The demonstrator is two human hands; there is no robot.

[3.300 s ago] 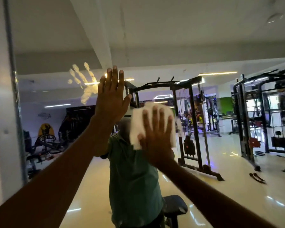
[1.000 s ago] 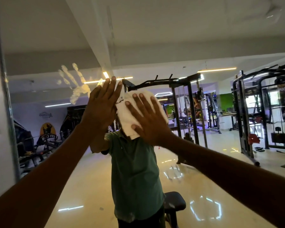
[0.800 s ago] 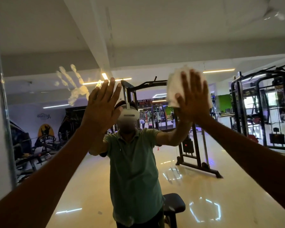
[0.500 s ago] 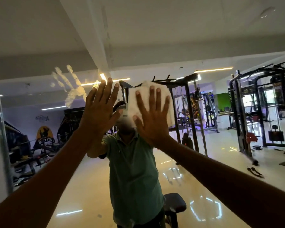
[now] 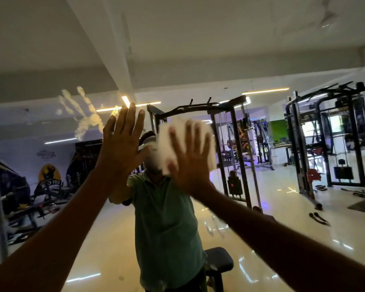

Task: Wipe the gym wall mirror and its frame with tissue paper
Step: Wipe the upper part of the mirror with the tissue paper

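One handprint [image 5: 83, 114] beside left hand [image 5: 122, 148], seemingly touching.

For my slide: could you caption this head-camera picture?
Right hand presses white tissue paper flat on the gym wall mirror; open left hand beside a pale handprint smudge.

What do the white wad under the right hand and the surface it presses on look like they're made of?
Wad: soft white tissue paper, matte, crumpled edges, blurred by motion. Surface: glossy mirror glass; it reflects the gym and carries a pale handprint smear.
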